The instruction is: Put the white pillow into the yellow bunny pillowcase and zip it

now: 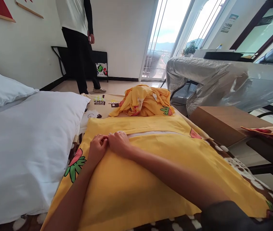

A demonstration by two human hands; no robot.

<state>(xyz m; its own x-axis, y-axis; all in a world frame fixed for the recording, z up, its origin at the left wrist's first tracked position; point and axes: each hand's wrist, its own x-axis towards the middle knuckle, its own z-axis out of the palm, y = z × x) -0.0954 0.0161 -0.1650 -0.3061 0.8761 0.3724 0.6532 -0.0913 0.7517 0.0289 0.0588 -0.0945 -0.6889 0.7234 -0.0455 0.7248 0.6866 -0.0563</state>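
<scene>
A yellow pillowcase (136,179) with printed fruit lies flat before me, and a pale zipper (153,132) runs across its far part. My left hand (98,148) is closed, fingers pinched near the zipper's left end. Right beside it, my right hand (120,143) is curled down on the same spot, gripping at the zipper. What exactly the fingertips hold is hidden under them. Beyond the pillowcase sits a crumpled heap of yellow cloth (146,101) with the same print.
White pillows (30,144) lie at the left on a patterned blanket (244,170). A person (78,41) stands at the back beside a black bench (102,59). On the right are a brown cardboard box (223,120) and furniture under plastic sheeting (223,77).
</scene>
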